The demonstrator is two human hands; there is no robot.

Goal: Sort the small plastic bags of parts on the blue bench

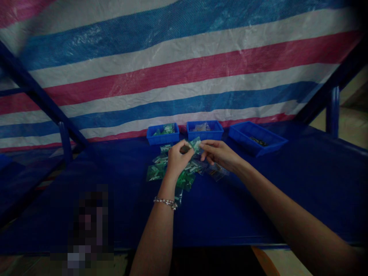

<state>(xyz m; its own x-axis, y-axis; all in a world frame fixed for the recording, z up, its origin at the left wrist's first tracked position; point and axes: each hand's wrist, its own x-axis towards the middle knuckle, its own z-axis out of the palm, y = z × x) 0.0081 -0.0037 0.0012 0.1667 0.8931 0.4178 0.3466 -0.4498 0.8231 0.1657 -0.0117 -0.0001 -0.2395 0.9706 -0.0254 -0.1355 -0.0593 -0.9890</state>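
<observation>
Right in close, a beaded silver bracelet (165, 202) on the left wrist, and here are both hands over the blue table (316, 184)! The left hand (177, 158) has its fingers closed in a tight pinch on a small clear plastic bag (195, 145), green-tinted, with pale contents too small to make out. The right hand (220, 153) comes in from the other side, fingers stretched forward and nearly closed, tips pressed on that same bag, so it's held between the two. Just below the hands sits the landmark, a loose pile of bags (155, 172), much like the held one, overlapping flat on the table, some with green and white bits, a couple with darker bits. Beyond the pile stand three blue plastic trays: one straight behind it holding green-tinted bags (162, 134), the next farther right with a clear bag (204, 130), and the last, well right of the pile and angled, with dark pieces (257, 138). Behind it all hangs a striped tarp (184, 69) of blue, white and pink!
</observation>
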